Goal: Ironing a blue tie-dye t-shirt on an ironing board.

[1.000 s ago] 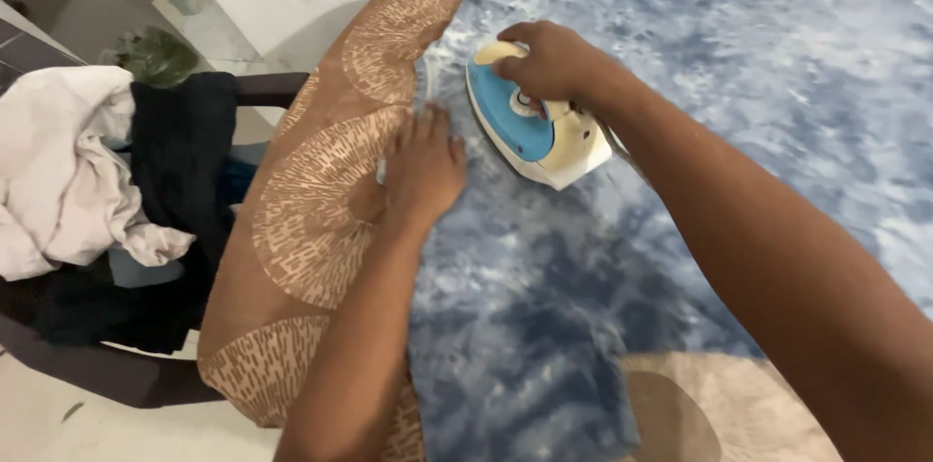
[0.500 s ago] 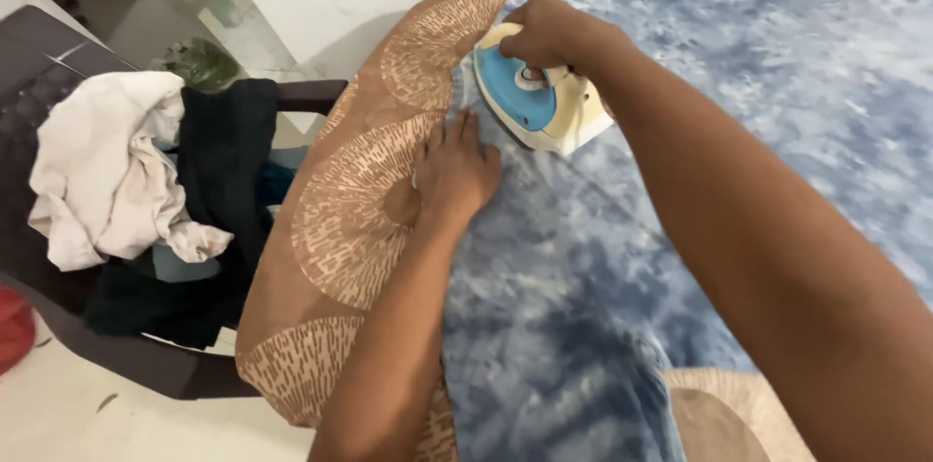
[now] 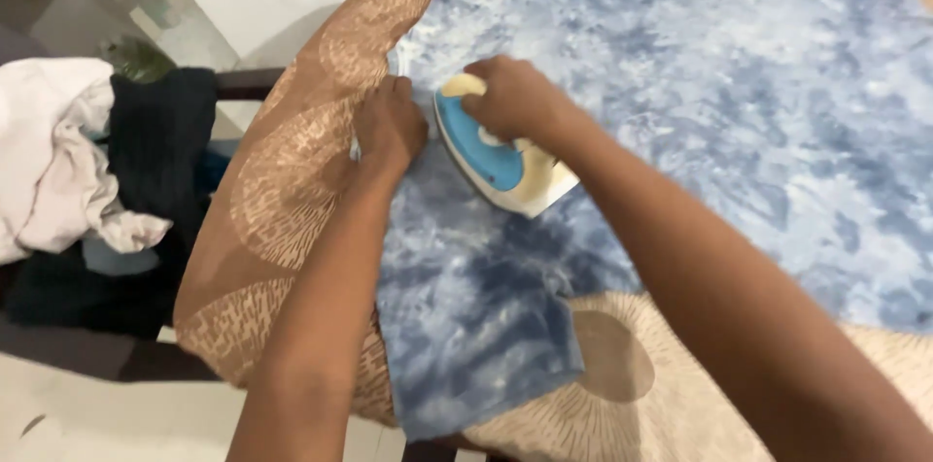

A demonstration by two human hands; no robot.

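A blue and white tie-dye garment point(image 3: 680, 112) lies spread over a table covered with a brown patterned cloth point(image 3: 282, 200). My right hand point(image 3: 515, 98) grips the handle of a blue and cream clothes iron point(image 3: 491, 156), which rests flat on the garment near its left edge. My left hand point(image 3: 389, 127) presses palm-down on the garment's edge, just left of the iron, fingers together and pointing away from me.
A dark chair point(image 3: 107, 326) stands left of the table, heaped with a white cloth point(image 3: 49, 161) and dark clothes point(image 3: 160, 141). A white wall runs behind the table. Pale floor shows at the lower left.
The iron has slid back towards me along the garment's left edge. My left hand has shifted up the edge and now lies beside the iron.
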